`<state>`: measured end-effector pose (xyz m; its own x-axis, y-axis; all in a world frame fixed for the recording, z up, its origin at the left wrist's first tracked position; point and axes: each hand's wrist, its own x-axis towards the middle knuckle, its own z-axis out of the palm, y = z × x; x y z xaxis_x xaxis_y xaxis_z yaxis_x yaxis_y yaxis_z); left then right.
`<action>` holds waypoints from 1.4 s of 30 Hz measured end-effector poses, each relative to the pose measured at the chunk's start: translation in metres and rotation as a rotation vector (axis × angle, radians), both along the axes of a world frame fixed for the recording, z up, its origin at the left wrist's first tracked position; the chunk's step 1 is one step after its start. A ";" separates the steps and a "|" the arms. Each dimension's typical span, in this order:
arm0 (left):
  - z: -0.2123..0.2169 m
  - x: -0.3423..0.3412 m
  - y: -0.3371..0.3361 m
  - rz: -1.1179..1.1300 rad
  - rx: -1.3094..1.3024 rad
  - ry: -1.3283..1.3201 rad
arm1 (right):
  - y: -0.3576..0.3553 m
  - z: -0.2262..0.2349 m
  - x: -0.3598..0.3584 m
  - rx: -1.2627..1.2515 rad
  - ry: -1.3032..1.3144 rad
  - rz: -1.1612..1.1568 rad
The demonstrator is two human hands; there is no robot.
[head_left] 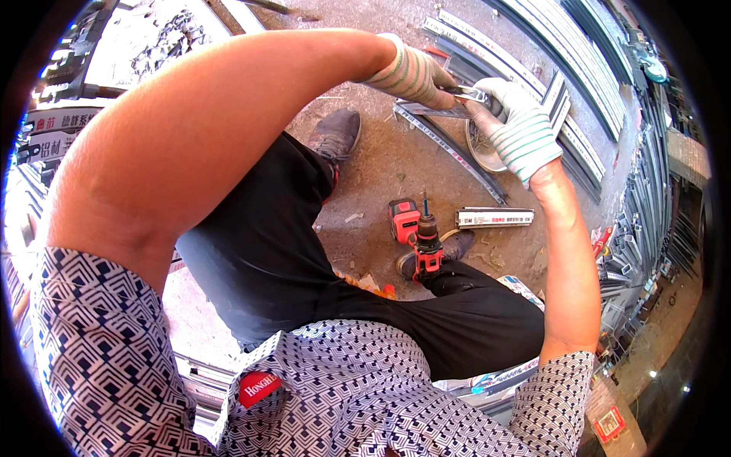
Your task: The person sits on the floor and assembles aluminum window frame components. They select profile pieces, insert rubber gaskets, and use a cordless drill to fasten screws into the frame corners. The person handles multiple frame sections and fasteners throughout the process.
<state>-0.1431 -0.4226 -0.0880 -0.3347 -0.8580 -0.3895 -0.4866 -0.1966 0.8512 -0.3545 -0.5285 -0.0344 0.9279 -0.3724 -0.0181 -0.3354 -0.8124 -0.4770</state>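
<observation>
Both my hands, in pale gloves with striped cuffs, meet at the upper middle. My right hand (515, 122) is closed round a silver-and-dark hand tool (476, 94); its exact kind is unclear. My left hand (415, 74) is closed at the tool's left end, fingertips pinched together, and what lies between them is too small to make out. Just below the hands, a grey metal profile (449, 142) slants across the floor. A round bowl-like container (480, 151) lies partly hidden behind my right hand.
A red-and-black cordless drill (428, 242) stands between my feet, beside a short white-labelled profile piece (495, 218). Long metal profiles (563, 57) lie at the upper right, with dense bundles of them (643, 183) along the right side. My shoe (336, 134) is on the floor at centre left.
</observation>
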 end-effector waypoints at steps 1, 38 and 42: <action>0.000 0.001 0.000 -0.002 0.010 0.004 | 0.000 -0.001 0.000 -0.015 -0.015 0.017; 0.001 -0.003 0.000 0.116 0.053 0.011 | 0.008 0.004 0.001 -0.131 0.103 0.012; -0.001 -0.004 -0.002 0.076 0.033 0.006 | 0.003 0.005 0.002 -0.232 0.127 0.101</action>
<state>-0.1469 -0.4248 -0.0889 -0.2718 -0.8679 -0.4158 -0.4641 -0.2603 0.8467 -0.3523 -0.5254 -0.0297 0.9561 -0.2864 -0.0618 -0.2929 -0.9272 -0.2335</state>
